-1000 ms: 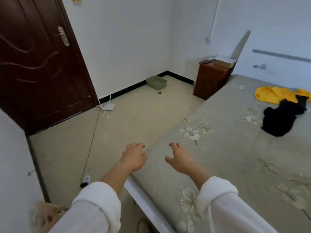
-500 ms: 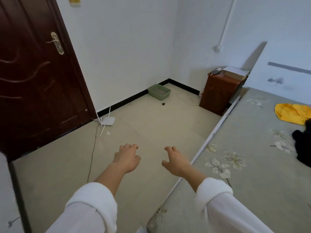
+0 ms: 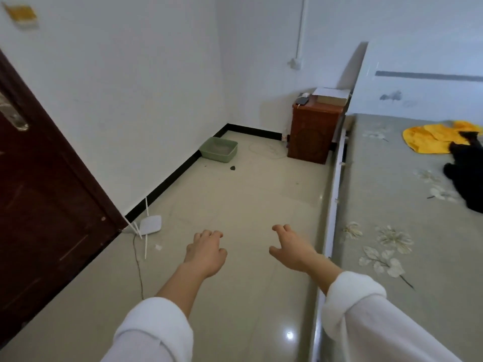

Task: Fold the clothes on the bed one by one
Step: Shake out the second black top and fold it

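at the right of the view: bed (image 3: 397,194), grey cover with a pale flower print, white side rail along its left edge, white headboard (image 3: 423,97) at the far end.

on the bed, far end near the headboard: yellow garment (image 3: 428,139), crumpled and unfolded. black garment (image 3: 467,178), also in a heap, lying just this side of the yellow one, its upper end overlapping the yellow cloth; part of it runs out of view at the right edge.

in the foreground, over the floor (image 3: 248,199): left hand (image 3: 206,253), palm down, fingers (image 3: 209,234) loosely curled and a little apart, holding nothing. right hand (image 3: 292,250), beside the bed rail, fingers (image 3: 281,228) loosely curled and spread, thumb out to the left, holding nothing. both hands well apart from the two garments and touching neither the bed nor each other. white sleeves pushed up on the forearms, left sleeve (image 3: 156,330), right sleeve (image 3: 366,317).

beside the head of the bed: brown nightstand (image 3: 311,131), standing on the floor against the wall; on top a flat box (image 3: 332,96) and a dark phone (image 3: 302,100).

along the left wall: green tray (image 3: 219,148) on the floor in the corner by the black skirting. white router (image 3: 150,224) on the floor near the door, antennas up, a dark cable (image 3: 138,265) trailing toward the viewer.

at the left edge: dark brown door (image 3: 39,205), metal handle partly visible.

floor: glossy beige tiles, a small dark scrap lying just in front of the tray.
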